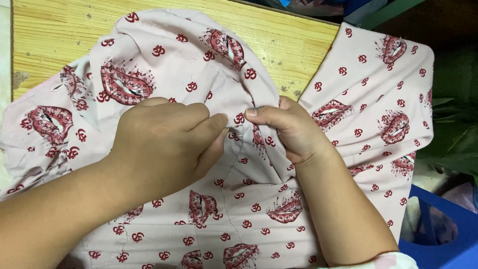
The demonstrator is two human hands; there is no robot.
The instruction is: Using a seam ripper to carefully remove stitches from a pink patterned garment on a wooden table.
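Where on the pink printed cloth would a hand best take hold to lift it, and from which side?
Probably the raised fold of the pink printed cloth, just above where the left hand and right hand pinch it. Come from above: the ridge stands up off the wooden table, so fingers can close on both sides of it, while the rest lies flat and gives no edge to grip.

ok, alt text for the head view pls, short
Two bare hands pinch a fold of pale pink fabric printed with red lips and symbols: left hand and right hand meet fingertip to fingertip. The fabric lies over a wooden table; a blue container shows at lower right.
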